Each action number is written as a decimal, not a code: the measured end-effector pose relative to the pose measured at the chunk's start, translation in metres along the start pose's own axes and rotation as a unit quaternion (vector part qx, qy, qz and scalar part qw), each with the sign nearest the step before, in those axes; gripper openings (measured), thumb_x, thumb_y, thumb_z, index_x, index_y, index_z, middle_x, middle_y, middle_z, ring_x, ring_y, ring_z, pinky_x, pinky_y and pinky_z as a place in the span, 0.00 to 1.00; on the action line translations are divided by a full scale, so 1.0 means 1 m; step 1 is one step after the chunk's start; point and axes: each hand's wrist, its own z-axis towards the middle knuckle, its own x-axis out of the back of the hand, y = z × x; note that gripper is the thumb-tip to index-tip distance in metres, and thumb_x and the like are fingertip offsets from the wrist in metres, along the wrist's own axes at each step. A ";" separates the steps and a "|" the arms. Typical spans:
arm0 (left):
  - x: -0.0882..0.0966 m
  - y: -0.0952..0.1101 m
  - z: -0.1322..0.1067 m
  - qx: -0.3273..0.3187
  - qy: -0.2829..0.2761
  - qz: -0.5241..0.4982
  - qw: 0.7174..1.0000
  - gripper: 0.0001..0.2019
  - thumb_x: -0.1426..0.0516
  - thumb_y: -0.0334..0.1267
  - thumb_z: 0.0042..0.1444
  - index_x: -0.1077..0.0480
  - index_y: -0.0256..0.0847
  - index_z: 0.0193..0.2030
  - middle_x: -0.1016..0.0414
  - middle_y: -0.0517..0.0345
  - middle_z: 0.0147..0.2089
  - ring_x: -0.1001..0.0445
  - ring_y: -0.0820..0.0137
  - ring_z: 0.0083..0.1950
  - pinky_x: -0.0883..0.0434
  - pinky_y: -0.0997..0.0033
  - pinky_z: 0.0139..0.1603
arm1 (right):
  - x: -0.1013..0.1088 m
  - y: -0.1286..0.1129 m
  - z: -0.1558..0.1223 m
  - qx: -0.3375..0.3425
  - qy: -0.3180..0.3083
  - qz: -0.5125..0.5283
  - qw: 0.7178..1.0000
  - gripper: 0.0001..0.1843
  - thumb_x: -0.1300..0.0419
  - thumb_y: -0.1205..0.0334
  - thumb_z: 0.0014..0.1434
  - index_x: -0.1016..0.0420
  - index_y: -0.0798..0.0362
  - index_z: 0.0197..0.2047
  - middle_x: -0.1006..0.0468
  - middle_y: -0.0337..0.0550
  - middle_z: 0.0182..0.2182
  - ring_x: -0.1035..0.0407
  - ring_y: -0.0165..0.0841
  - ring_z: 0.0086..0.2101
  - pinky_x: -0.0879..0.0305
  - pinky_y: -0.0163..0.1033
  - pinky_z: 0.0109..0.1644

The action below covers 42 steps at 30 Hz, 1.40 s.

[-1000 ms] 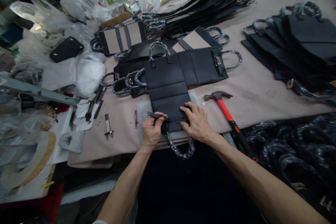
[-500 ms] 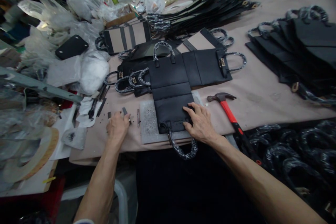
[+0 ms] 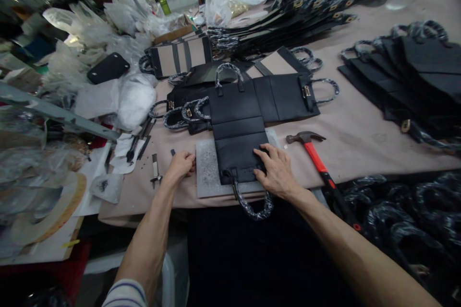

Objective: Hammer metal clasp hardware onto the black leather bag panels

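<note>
Resting right hand [image 3: 275,169] on the black bag panel [image 3: 239,148], lying on the grey slab [image 3: 206,172] at the table's [image 3: 363,144] near edge; spreading grip, clasping nothing visible. Curling left hand [image 3: 183,165] just beside the slab, not revealing whether holding anything. Judged best: pressing evenly, without creasing or shifting the panel. Finding no readable brand, label or writing; observing only faint marks [image 3: 248,169] near the wrapped handle [image 3: 252,212], too small for deciphering.

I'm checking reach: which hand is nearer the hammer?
Right: the right hand, on the black bag, is left of the hammer; the left hand is farther left, past the bag.
</note>
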 end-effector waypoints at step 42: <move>-0.109 0.057 -0.072 -0.265 -0.058 -0.302 0.914 0.10 0.37 0.42 0.59 0.29 0.39 0.37 0.18 0.54 0.36 0.17 0.68 0.37 0.21 0.71 0.39 | -0.005 0.002 -0.001 0.005 0.021 0.007 1.000 0.32 0.39 0.57 0.58 0.32 0.52 0.65 0.37 0.56 0.66 0.45 0.53 0.64 0.47 0.59 0.67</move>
